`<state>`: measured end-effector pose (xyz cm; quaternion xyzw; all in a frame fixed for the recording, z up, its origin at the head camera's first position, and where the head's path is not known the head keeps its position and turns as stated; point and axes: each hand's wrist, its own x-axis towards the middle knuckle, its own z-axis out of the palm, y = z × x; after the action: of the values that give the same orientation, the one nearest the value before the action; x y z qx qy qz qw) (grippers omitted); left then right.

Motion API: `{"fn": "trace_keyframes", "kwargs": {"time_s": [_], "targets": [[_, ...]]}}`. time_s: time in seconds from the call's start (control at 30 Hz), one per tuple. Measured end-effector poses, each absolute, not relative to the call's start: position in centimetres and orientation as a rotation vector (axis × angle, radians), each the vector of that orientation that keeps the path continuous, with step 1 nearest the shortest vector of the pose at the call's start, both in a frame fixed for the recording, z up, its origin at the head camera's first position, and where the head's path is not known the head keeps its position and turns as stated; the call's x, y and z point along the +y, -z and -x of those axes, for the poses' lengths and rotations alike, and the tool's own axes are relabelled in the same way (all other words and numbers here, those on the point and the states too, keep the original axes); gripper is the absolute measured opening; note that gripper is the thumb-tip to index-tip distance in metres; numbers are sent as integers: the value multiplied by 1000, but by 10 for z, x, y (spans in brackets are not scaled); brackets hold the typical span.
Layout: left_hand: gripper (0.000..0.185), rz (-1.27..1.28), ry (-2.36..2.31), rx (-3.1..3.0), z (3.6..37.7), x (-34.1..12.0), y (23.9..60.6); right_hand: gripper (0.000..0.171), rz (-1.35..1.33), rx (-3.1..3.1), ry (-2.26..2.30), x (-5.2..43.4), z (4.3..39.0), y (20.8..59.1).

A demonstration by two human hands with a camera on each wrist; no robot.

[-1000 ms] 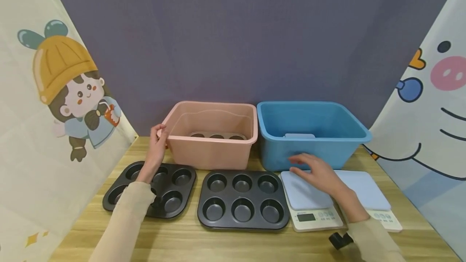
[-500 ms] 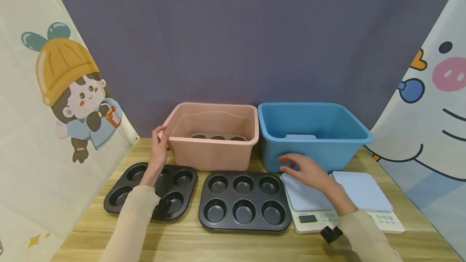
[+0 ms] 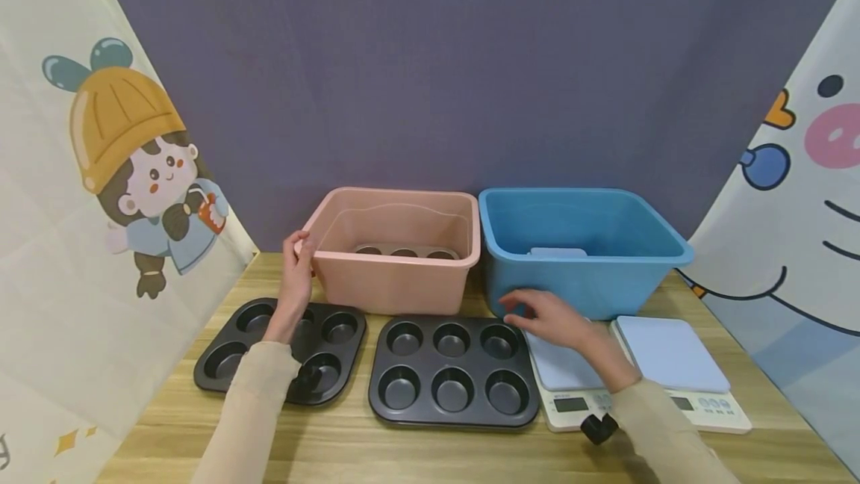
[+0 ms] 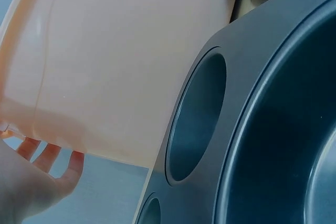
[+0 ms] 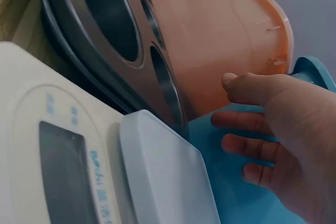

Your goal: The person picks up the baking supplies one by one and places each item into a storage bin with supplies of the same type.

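On the wooden tabletop (image 3: pixel 403 461), a pink bin (image 3: pixel 390 286) and a blue bin (image 3: pixel 584 286) stand side by side before a dark cloth (image 3: pixel 430 66). The left hand (image 3: pixel 294 275) grips the pink bin at its left end, by the rim, the wrist passing over the left muffin tray (image 3: pixel 319 344). The right hand (image 3: pixel 551 320) grasps nothing; its fingers are loosely bent above the nearer kitchen scale (image 3: pixel 571 368), in front of the blue bin, though whether a fingertip brushes that bin's wall is hard to tell. The middle muffin tray (image 3: pixel 453 357) lies just left of this scale (both trays have six cups), and another kitchen scale (image 3: pixel 672 353) is to its right. Inside the pink bin a tray with cups (image 3: pixel 387 250) shows; inside the blue one, a pale flat object (image 3: pixel 558 252).
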<state>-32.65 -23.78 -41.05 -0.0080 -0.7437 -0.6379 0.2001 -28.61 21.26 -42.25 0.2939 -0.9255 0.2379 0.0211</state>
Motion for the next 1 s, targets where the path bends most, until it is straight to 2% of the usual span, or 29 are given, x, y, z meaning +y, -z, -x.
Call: {"fn": "trace_keyframes", "kwargs": {"time_s": [0.3,0.53,0.73,1.0], "targets": [[44,3,1770,-2058,328,-239,412,33,-1011,-2873,-578,202,294,436],[44,-35,1803,-2057,329,-240,419,31,-927,-2979,-398,194,296,443],[42,-46,1787,-2058,330,-244,421,33,-910,-3041,-420,187,299,446],[43,-13,1790,-2084,319,-238,399,34,-912,-3021,-419,186,307,446]]}}
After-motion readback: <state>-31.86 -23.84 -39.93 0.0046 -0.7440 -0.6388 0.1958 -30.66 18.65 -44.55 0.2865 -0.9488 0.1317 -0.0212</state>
